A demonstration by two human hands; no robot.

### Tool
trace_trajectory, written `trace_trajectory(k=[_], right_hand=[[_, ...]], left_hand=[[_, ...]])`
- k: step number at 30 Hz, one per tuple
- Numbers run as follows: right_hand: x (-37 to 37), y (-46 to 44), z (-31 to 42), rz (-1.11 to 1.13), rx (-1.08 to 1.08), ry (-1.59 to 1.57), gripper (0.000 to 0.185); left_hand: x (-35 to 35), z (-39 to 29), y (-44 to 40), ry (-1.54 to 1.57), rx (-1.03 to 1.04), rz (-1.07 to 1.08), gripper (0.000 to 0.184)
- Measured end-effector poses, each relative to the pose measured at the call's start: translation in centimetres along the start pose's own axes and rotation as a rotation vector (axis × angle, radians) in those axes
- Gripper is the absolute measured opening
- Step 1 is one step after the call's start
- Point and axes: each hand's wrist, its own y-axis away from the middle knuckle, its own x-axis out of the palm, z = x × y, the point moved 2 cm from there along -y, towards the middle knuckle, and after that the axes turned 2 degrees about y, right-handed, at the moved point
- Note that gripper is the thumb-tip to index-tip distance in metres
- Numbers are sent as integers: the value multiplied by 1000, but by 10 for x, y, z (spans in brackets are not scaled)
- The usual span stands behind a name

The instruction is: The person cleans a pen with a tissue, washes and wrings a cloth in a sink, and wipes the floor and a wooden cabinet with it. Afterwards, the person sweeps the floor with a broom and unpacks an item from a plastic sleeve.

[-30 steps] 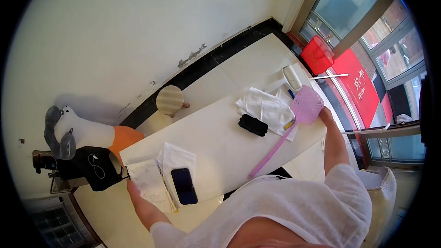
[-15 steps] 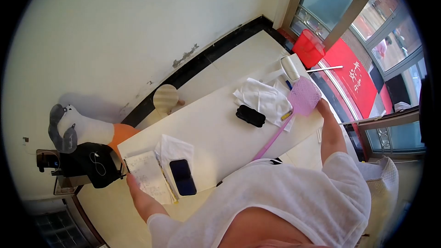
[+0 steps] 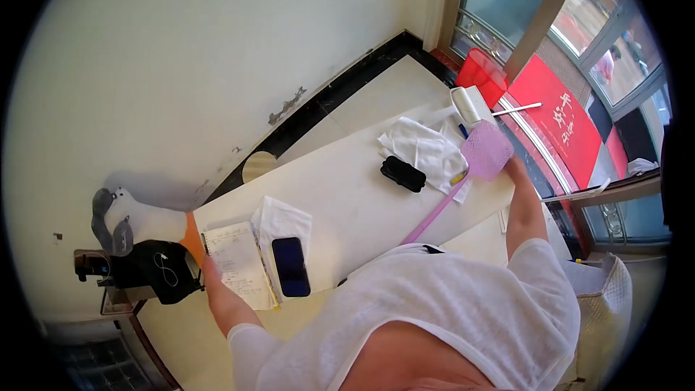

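Observation:
My left hand is at the left end of the white table, beside the open notebook; its fingers are too small and blurred to make out. At the table's right edge, my right hand touches or nearly touches the pink fly swatter, and its fingers are mostly hidden. A dark phone lies on a folded white cloth near the notebook. Beside the swatter are a crumpled white cloth, a black case and a yellow item.
A white roll stands at the table's far end, near a red bin. A round stool is behind the table. At the left are a plush toy and a black bag. Outside the glass door is a person.
The view has shifted, and the table and stool appear in a different place. The stool is now more covered by the table. Both hands stay at the opposite ends of the table.

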Motion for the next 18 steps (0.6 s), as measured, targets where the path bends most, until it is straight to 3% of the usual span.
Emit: trace_trajectory(k=[3, 8, 9, 10, 13, 14, 15, 18], right_hand=[[-75, 36, 50, 31, 110, -69, 24], [-4, -3, 0, -39, 194, -251, 26], [-6, -5, 3, -21, 80, -19, 26], [-11, 0, 1, 21, -28, 228, 26], [62, -15, -28, -83, -9, 255, 28], [62, -18, -30, -106, 4, 204, 30], [50, -21, -24, -123, 18, 149, 31], [28, -36, -25, -160, 8, 56, 38]], left_hand=[[4, 10, -25, -82, 55, -20, 34], [16, 30, -55, -198, 105, -68, 28], [17, 37, -62, -305, 111, -70, 26], [18, 44, -68, -505, 134, -58, 25], [22, 65, -90, -1734, 538, -69, 22], [28, 49, -78, -1705, 668, -294, 21], [47, 32, -69, -1673, 689, -315, 21], [56, 5, -23, -2064, 555, 41, 25]])
